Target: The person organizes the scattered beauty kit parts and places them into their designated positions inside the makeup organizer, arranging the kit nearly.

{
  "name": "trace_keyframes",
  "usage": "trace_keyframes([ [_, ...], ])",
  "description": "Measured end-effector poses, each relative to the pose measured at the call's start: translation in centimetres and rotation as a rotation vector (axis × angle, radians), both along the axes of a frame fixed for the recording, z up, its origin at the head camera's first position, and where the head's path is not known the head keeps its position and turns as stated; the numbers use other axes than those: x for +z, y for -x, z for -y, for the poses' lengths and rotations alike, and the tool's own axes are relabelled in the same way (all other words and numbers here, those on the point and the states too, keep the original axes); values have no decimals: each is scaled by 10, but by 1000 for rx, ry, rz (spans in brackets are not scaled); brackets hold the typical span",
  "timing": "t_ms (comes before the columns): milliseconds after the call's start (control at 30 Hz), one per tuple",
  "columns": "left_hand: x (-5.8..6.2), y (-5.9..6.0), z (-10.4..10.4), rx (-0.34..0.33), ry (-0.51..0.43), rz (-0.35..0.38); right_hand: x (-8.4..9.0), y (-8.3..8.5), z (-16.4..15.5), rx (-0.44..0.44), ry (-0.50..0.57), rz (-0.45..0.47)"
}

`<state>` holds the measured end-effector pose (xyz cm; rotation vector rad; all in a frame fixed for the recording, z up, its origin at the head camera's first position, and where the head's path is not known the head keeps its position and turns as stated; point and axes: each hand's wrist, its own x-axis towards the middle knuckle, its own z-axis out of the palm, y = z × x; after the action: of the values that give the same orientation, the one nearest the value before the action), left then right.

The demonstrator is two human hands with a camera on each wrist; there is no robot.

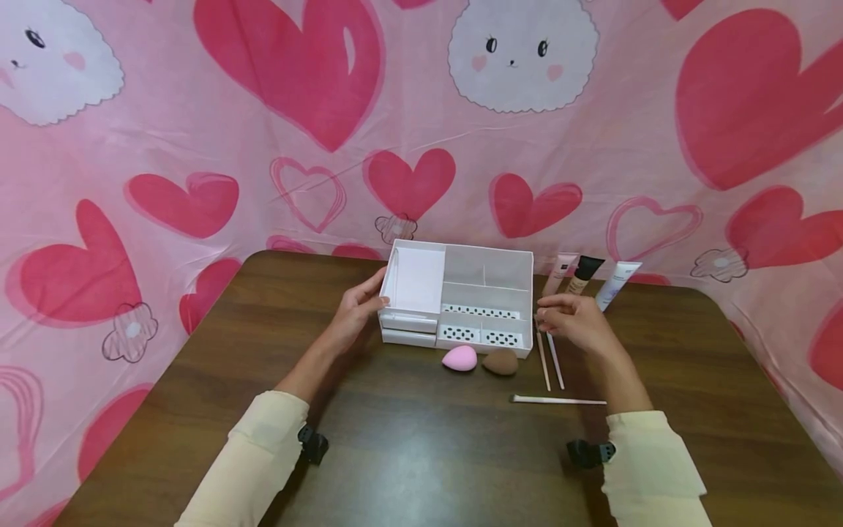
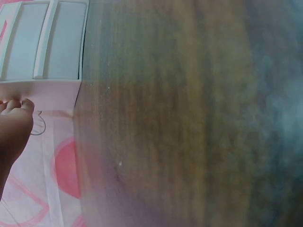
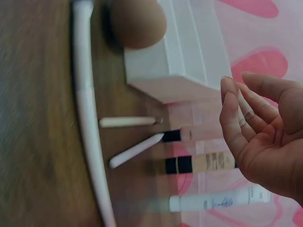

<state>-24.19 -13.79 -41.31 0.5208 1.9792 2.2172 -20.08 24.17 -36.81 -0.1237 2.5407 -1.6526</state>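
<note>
Brown surface (image 1: 408,454): white box (image 1: 416,278) between left fingers (image 1: 361,294) and right fingers (image 1: 557,300); two sponges (image 1: 459,359), three brushes (image 1: 560,400) nearer than right fingers; three tubes (image 1: 583,277) beyond.

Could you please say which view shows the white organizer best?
The head view shows the white organizer nearly whole. Left wrist shows only drawers and a side; right wrist, one end, partly behind a brown sponge.

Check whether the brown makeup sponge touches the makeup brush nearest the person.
Apart: the head view shows a strip of wood tabletop between the brown makeup sponge and that makeup brush.
</note>
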Motion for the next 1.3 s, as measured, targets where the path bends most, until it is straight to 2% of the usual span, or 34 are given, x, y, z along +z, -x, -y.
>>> trace_keyframes([
  [233, 0, 0, 2, -7, 20, -4, -12, -3, -11, 20, -1, 48],
  [400, 0, 0, 2, -18, 19, -14, -20, -6, -17, -10, -14, 74],
  [667, 1, -1, 1, -18, 5, -18, -30, -12, -26, -37, -86, 103],
  [933, 0, -1, 0, -16, -4, -16, -37, -17, -35, -51, -178, 192],
  [1100, 0, -1, 0, -14, -11, -8, -42, -17, -38, -40, -208, 260],
  [1300, 0, -1, 0, -17, -5, -2, -45, -17, -38, -32, -222, 277],
])
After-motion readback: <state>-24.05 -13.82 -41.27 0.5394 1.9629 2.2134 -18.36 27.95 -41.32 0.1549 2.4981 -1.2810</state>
